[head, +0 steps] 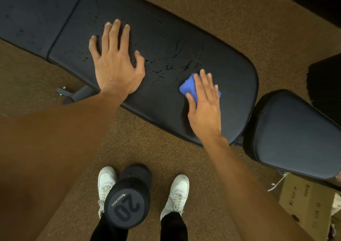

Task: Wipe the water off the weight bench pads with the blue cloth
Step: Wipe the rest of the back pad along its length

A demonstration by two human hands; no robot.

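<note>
Floor [212,10]: brown speckled carpet, lying under the whole bench.
Long pad [236,96]: black, running from upper left to lower right; butted against a second pad [31,10] at upper left, just beside the seat pad [295,139] at lower right.
Water [169,67]: streaks and beads mid-pad, between the 2 hands; finer drops scattered up toward the second pad.
Blue cloth [187,86]: bunched on the long pad near its rounded end, mostly hidden under the right hand, touching the edge of the wet patch.
Right hand [203,108]: laid flat on the cloth with straight fingers, pressing down, not clenched.
Left hand [116,61]: spread flat on the long pad, grasping nothing, apparently bracing.
Key relation: wet patch up and left of the cloth, along the pad's long axis, toward the left hand; right hand nearer, with the cloth under it.
Likely next: sweep leftward along the pad; probably calls for lifting the left hand clear.
Underfoot: dumbbell [127,200] marked 20 by 2 white shoes [178,191]; cardboard box [310,203] at lower right.
</note>
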